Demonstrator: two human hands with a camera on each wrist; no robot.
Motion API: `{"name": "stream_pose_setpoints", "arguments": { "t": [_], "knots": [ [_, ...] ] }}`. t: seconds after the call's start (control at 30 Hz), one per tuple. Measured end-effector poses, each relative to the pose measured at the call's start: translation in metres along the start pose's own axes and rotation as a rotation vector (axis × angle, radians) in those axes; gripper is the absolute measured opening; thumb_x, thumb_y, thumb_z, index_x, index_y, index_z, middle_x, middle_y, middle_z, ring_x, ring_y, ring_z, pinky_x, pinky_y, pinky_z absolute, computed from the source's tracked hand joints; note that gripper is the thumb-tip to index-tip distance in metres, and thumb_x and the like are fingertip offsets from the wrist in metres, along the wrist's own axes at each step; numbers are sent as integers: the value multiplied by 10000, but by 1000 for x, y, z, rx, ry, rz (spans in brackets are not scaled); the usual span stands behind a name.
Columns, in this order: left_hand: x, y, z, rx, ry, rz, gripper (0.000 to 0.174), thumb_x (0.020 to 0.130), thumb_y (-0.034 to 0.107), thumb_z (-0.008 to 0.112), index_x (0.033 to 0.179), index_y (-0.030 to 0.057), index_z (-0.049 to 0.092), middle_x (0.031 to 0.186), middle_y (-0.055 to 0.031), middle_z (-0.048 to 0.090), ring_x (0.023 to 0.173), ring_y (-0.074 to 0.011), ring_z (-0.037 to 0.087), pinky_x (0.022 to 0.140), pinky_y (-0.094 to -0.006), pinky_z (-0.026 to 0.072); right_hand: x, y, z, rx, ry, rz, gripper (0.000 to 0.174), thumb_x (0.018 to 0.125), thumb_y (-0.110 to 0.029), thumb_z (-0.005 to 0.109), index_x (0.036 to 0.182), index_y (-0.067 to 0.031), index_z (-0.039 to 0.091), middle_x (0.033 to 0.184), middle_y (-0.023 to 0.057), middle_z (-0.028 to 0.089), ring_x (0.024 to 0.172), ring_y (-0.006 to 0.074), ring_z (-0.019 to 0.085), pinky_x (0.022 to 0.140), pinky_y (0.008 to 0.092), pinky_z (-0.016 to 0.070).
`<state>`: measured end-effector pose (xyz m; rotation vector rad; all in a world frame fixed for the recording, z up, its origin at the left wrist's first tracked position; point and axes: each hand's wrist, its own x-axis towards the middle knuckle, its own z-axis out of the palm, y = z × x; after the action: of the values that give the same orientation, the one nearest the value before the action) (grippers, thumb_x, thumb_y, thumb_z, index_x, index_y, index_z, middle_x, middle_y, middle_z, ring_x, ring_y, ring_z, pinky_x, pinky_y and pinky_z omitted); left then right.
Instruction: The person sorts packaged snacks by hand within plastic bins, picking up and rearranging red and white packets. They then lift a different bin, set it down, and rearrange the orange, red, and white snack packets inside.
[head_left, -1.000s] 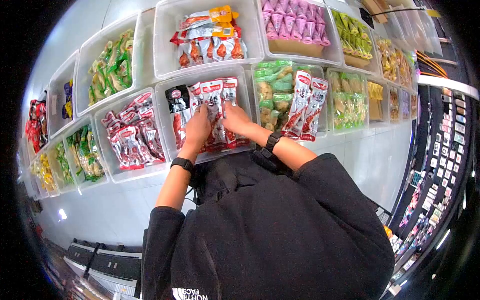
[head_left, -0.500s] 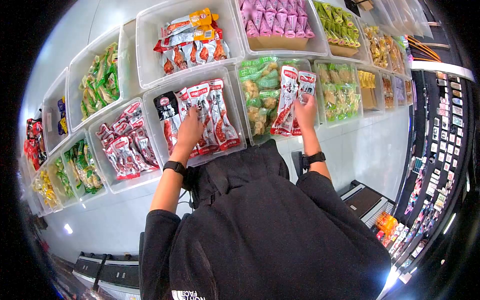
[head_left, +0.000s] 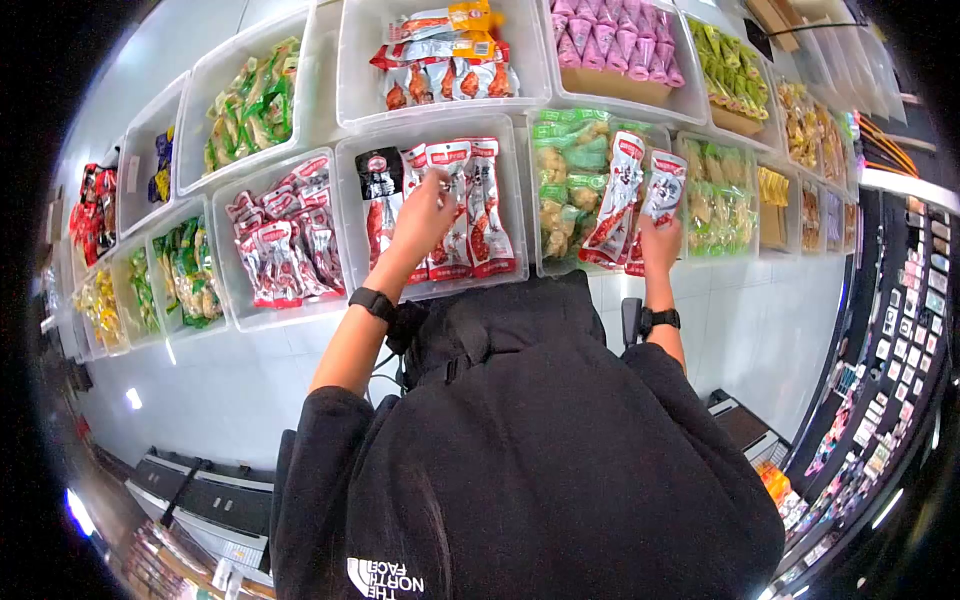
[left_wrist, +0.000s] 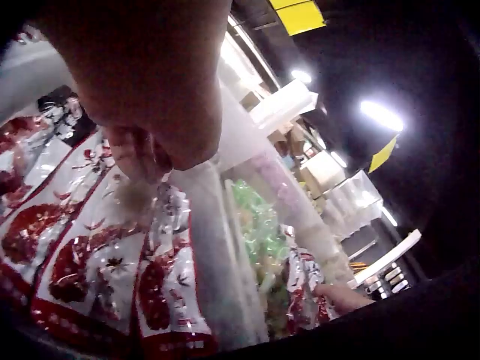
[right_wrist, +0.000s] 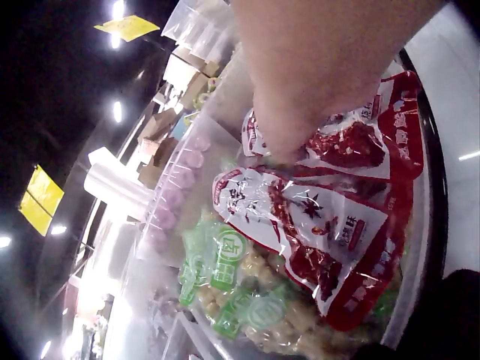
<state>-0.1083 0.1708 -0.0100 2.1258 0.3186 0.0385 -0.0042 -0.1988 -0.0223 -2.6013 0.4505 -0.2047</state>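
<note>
In the head view, my left hand (head_left: 425, 220) is over red-and-white packs (head_left: 448, 235) standing side by side in a clear bin (head_left: 345, 220). Its bent fingers (left_wrist: 139, 154) meet the top of one pack in the left wrist view; whether they pinch it I cannot tell. My right hand (head_left: 660, 245) grips a matching pack (head_left: 664, 190) above the bin of green-topped bags (head_left: 556, 180). Another red-and-white pack (right_wrist: 300, 225) lies beside it on those bags. The right fingertips are hidden in the right wrist view. A black-topped pack (head_left: 380, 175) is at the centre bin's left.
Behind are bins of orange-and-red packs (head_left: 440, 75), pink cones (head_left: 615, 35) and green packs (head_left: 735, 75). Another bin of small red-and-white packs (head_left: 285, 245) sits to the left. Bin walls stand close together, and pale floor (head_left: 240, 370) shows in front.
My right hand has moved from the centre bin to the pack on the right and lifted its top slightly, tilting it. My left hand has stayed over the centre bin's packs.
</note>
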Motion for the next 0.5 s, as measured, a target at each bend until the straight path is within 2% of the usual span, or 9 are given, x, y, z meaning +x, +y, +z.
{"name": "stream_pose_setpoints", "arguments": {
  "t": [0.13,0.17,0.23,0.3,0.33,0.37,0.43,0.47,0.5],
  "knots": [
    [3,43,0,-66,-117,79,194,837,144,505,998,36,498,822,-187,611,780,-352,600,675,-418,460,-15,-20,-28,109,58,17,571,646,-357,687,1011,44,507,917,168,587,834,307,567,795,377,435],
    [4,45,9,-102,-239,166,196,836,160,511,990,40,500,825,-190,608,784,-360,595,684,-420,459,-21,-34,-30,189,31,-23,523,661,-306,686,1009,37,498,909,138,575,819,268,554,788,354,433],
    [-1,50,12,-113,-278,180,207,842,193,525,985,44,503,826,-189,607,791,-369,590,691,-425,458,-35,-51,-35,262,19,-51,479,675,-255,685,1006,30,488,901,107,563,803,229,542,782,331,432],
    [-11,57,12,-141,-448,143,226,877,194,520,1015,16,500,872,-191,606,831,-330,602,719,-398,464,-56,-79,-29,640,-49,-151,411,696,-125,660,1028,17,463,932,71,527,832,174,508,777,300,425],
    [-16,51,16,-94,-494,124,248,887,217,526,1018,8,498,879,-184,610,827,-309,605,719,-386,466,-78,-99,-29,650,-76,-354,415,706,-56,632,1061,11,427,958,63,503,864,158,493,794,293,417],
    [-18,49,19,-95,-494,125,248,887,217,526,1018,8,498,879,-184,610,827,-309,605,719,-386,466,-81,-102,-30,759,-181,-265,427,716,-59,631,1076,3,409,964,69,497,863,164,495,822,297,407],
    [-25,40,20,-252,-473,145,264,889,233,533,1019,6,501,875,-173,613,822,-285,607,721,-366,468,-83,-120,-20,593,-422,-468,478,723,-124,685,1087,4,403,952,105,502,858,193,527,766,314,446],
    [-24,34,24,-238,-505,144,332,885,255,550,1076,-6,474,905,-173,610,842,-251,606,723,-358,468,-83,-124,-10,592,-421,-468,478,723,-124,685,1087,4,403,952,105,502,858,193,527,766,314,446],
    [-26,34,23,-241,-501,138,332,885,255,550,1076,-6,474,905,-173,610,842,-251,606,723,-358,468,-82,-128,4,555,-571,-468,480,730,-146,689,1087,5,405,950,116,522,862,200,536,769,320,447]
  ]
}}
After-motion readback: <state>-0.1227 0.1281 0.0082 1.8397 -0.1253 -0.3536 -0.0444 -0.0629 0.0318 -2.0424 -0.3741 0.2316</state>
